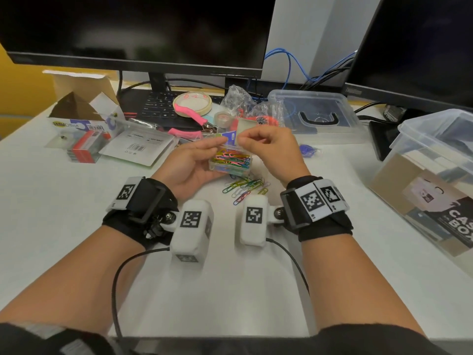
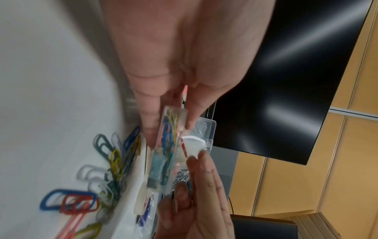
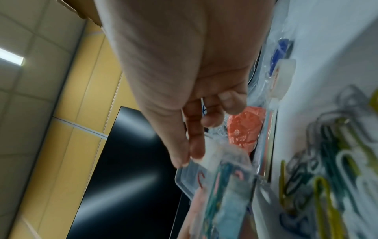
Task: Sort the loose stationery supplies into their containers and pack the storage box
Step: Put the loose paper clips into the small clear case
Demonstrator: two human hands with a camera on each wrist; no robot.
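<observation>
A small clear plastic case [image 1: 230, 161] full of coloured paper clips sits in my left hand [image 1: 194, 162], held above the desk between thumb and fingers. Its hinged lid [image 1: 244, 129] stands raised, and my right hand [image 1: 268, 144] pinches the lid's edge with thumb and forefinger. The left wrist view shows the case [image 2: 169, 145] edge-on with the lid [image 2: 204, 129] beside it. In the right wrist view my fingertips [image 3: 196, 153] touch the lid [image 3: 190, 176]. Loose coloured paper clips [image 1: 245, 187] lie on the white desk below the case.
A clear storage box [image 1: 435, 180] with a cardboard package stands at the right; its flat lid [image 1: 317, 111] lies behind. Tape rolls [image 1: 192, 102], pink-handled pliers [image 1: 189, 112], plastic bags, a packet [image 1: 138, 147], a staple box and an open carton [image 1: 84, 103] crowd the back. Two monitors stand behind.
</observation>
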